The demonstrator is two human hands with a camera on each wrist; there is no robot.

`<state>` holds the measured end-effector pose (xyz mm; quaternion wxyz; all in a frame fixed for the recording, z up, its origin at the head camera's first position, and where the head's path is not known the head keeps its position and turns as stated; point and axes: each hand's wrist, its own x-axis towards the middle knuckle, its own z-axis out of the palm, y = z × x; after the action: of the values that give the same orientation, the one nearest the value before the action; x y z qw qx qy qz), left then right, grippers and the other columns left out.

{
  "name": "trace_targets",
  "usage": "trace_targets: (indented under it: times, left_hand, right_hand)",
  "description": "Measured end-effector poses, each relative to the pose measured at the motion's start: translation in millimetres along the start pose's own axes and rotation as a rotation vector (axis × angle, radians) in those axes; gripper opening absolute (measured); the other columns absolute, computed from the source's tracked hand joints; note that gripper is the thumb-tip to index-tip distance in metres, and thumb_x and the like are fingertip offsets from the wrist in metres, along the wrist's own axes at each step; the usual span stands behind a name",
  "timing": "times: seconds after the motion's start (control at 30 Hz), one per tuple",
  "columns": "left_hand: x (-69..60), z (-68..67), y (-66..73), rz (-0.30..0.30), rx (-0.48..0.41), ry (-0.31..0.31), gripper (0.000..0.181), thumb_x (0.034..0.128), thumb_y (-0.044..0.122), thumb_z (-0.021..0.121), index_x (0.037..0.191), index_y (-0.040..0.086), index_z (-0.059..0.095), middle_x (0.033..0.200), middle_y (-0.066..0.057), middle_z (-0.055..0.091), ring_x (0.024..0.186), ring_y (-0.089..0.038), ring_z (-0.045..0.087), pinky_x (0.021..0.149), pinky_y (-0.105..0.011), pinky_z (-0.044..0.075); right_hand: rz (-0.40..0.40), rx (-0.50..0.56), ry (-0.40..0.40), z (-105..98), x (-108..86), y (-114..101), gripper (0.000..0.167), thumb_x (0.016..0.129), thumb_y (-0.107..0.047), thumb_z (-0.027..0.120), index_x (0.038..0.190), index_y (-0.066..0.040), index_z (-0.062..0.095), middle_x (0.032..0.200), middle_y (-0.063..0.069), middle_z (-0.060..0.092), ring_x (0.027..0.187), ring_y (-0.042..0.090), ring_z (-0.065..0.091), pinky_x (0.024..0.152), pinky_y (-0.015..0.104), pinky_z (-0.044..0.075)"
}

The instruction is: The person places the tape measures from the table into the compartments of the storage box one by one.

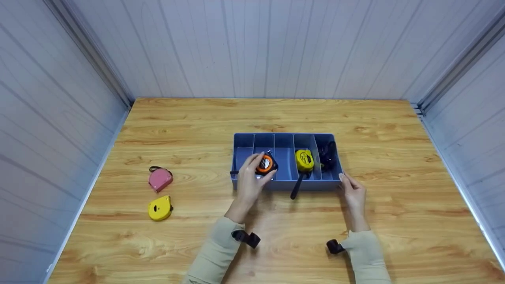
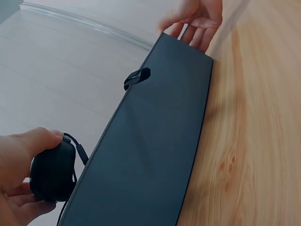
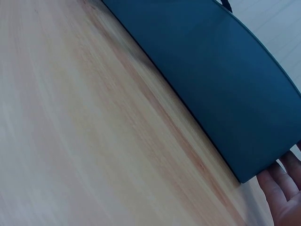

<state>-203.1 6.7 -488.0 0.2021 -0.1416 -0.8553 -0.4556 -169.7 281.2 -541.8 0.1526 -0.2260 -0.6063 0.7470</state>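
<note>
My left hand (image 1: 249, 179) holds a black tape measure (image 1: 266, 163) with an orange ring, between thumb and fingers. It is over the second compartment from the left of a blue divided box (image 1: 284, 185). In the left wrist view the tape measure (image 2: 52, 172) appears dark beside the box's upper edge, with a cord near it. At the box's front right corner, my right hand (image 1: 354, 193) grips the end, thumb at the rim and fingers against the end wall. A yellow tape measure (image 1: 304, 161) sits in the second compartment from the right, its black strap (image 1: 296, 186) hanging over the front.
A pink tape measure (image 1: 160, 179) and another yellow one (image 1: 160, 208) lie on the wooden table (image 1: 177, 252) to the left. Dark glossy contents (image 1: 327, 156) of unclear kind fill part of the rightmost compartment. Pale panels (image 1: 252, 51) enclose the back and sides.
</note>
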Motion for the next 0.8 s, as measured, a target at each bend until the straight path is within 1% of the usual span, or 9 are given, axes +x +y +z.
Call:
trace_targets:
  times: [0.1,0.2,0.3,0.33,0.43,0.53,0.57,0.63,0.8]
  left_hand:
    - [1.9,4.5,1.6,-0.005,0.01,-0.016,0.054,0.07,0.023,0.075,0.116,-0.001,0.057,0.111,-0.013,0.054,0.1,-0.022,0.054,0.079,-0.023,0.047]
    - [4.0,8.5,2.8,-0.01,0.027,-0.03,0.054,0.0698,0.023,0.075,0.116,0.001,0.058,0.111,-0.012,0.055,0.1,-0.022,0.054,0.081,-0.025,0.046]
    - [6.4,12.1,3.2,-0.003,0.031,-0.038,0.054,0.0698,0.023,0.075,0.116,0.001,0.058,0.111,-0.012,0.055,0.1,-0.022,0.054,0.082,-0.027,0.046]
    - [7.3,13.3,3.3,0.002,0.028,-0.038,0.054,0.0698,0.023,0.075,0.116,0.001,0.058,0.111,-0.012,0.055,0.1,-0.022,0.054,0.082,-0.027,0.046]
    - [9.9,16.4,3.6,0.018,0.012,-0.041,0.054,0.0699,0.022,0.075,0.115,0.0,0.058,0.11,-0.012,0.055,0.099,-0.022,0.055,0.082,-0.027,0.046]
    - [12.3,19.1,4.6,0.029,0.013,-0.043,0.053,0.0698,0.022,0.075,0.115,0.0,0.058,0.109,-0.012,0.056,0.098,-0.022,0.055,0.081,-0.028,0.046]
    - [13.1,20.2,4.9,0.031,0.017,-0.045,0.053,0.0698,0.022,0.075,0.115,0.0,0.058,0.109,-0.012,0.056,0.098,-0.023,0.055,0.081,-0.028,0.046]
    - [14.5,22.0,5.6,0.031,0.03,-0.053,0.053,0.0699,0.022,0.075,0.115,0.0,0.058,0.11,-0.012,0.055,0.098,-0.023,0.055,0.081,-0.029,0.046]
    - [18.4,26.7,8.2,0.035,0.055,-0.074,0.053,0.0702,0.022,0.075,0.116,0.002,0.058,0.11,-0.011,0.055,0.099,-0.023,0.055,0.082,-0.029,0.046]
  right_hand:
    - [0.007,0.015,-0.002,-0.5,0.7,0.7,0.016,0.082,-0.015,0.063,0.079,-0.03,0.068,0.08,-0.012,0.065,0.079,0.009,0.061,0.068,0.027,0.051]
    - [0.015,0.035,-0.003,-1.2,1.8,2.2,0.012,0.08,-0.016,0.065,0.089,-0.022,0.07,0.084,-0.009,0.065,0.081,0.01,0.061,0.069,0.028,0.05]
    - [0.004,0.032,-0.014,-2.1,1.7,3.2,0.023,0.079,-0.02,0.067,0.1,-0.012,0.068,0.088,-0.007,0.065,0.081,0.008,0.061,0.07,0.026,0.05]
    - [-0.002,0.071,-0.033,-2.4,1.1,3.0,0.026,0.078,-0.019,0.068,0.102,-0.009,0.067,0.089,-0.006,0.065,0.081,0.009,0.061,0.068,0.025,0.05]
    - [-0.027,0.068,-0.046,-2.5,0.0,2.4,0.026,0.077,-0.021,0.069,0.1,-0.01,0.068,0.088,-0.007,0.065,0.078,0.007,0.061,0.065,0.024,0.05]
    - [-0.031,0.052,-0.031,-1.7,-0.6,0.4,0.024,0.079,-0.016,0.066,0.101,-0.007,0.067,0.083,-0.008,0.065,0.076,0.008,0.062,0.065,0.024,0.051]
    - [-0.025,-0.001,-0.011,-1.4,0.1,-0.2,0.024,0.081,-0.016,0.065,0.103,-0.008,0.066,0.082,-0.011,0.064,0.076,0.006,0.062,0.067,0.024,0.05]
    - [-0.01,-0.034,-0.003,-1.3,1.0,-1.5,0.019,0.083,-0.014,0.062,0.101,-0.011,0.066,0.08,-0.013,0.064,0.076,0.006,0.062,0.069,0.026,0.051]
    - [0.016,-0.022,0.002,-1.3,1.9,-1.1,0.011,0.082,-0.016,0.064,0.083,-0.027,0.066,0.079,-0.013,0.064,0.077,0.007,0.061,0.071,0.028,0.05]
